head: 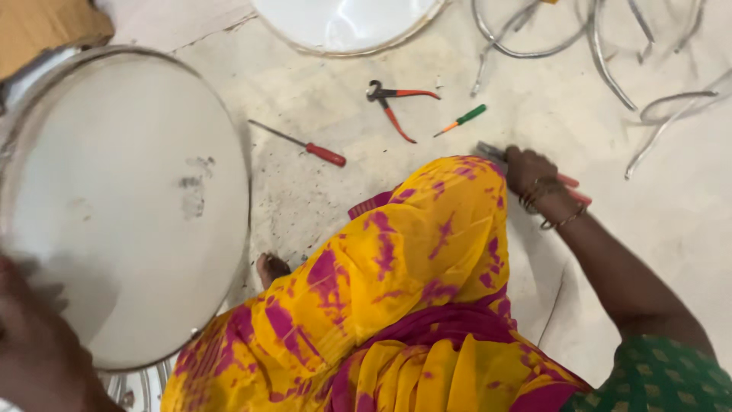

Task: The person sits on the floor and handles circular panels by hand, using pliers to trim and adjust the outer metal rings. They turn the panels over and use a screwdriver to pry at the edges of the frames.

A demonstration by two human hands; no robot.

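My right hand (534,172) reaches past my yellow-and-pink draped knee and is closed on pliers with red handles (570,188), whose metal jaws (488,150) rest on the pale floor. My left hand (30,336), blurred at the lower left edge, grips the rim of a large round white disc with a metal rim (122,198) held up close to the camera. Whether my left fingers wrap fully round the rim is hidden.
On the floor lie a red-handled screwdriver (305,145), orange-handled pincers (393,103) and a small green screwdriver (463,119). Bent metal wires and rings (610,53) are scattered top right. Another white round disc (343,23) lies at the top. My bare toes (271,267) show beside the cloth.
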